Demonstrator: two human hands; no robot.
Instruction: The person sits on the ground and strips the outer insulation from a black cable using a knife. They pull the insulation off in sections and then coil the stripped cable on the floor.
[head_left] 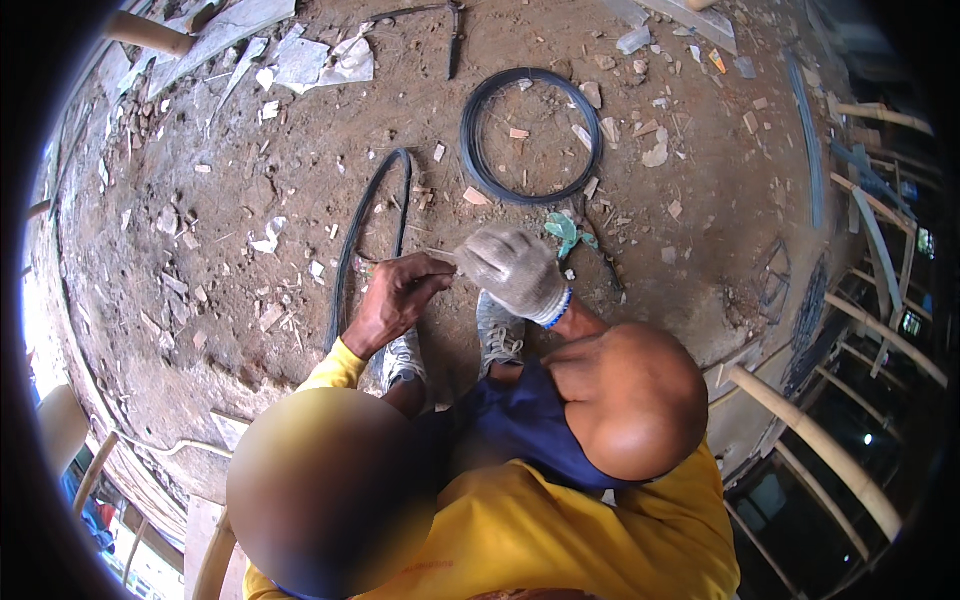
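Item: thin wire worked between two hands above a dirt floor

Left hand [400, 300], bare, pinches the wire [440, 256] shut at its near end; right hand [515, 270], gloved, is closed on the same strand just beside it. Judged best: short grip, hands close, steady tension. Long wire loop [372, 225] lies left, round coil [530, 135] ahead, green scrap [563, 232] near; floor [200, 250] rubble-strewn, timber frame [820, 440] bounds the right

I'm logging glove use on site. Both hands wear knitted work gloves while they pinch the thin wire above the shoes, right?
Not quite. In the head view only the right hand wears a knitted glove; the left hand is bare. Both do pinch the thin wire above the shoes.
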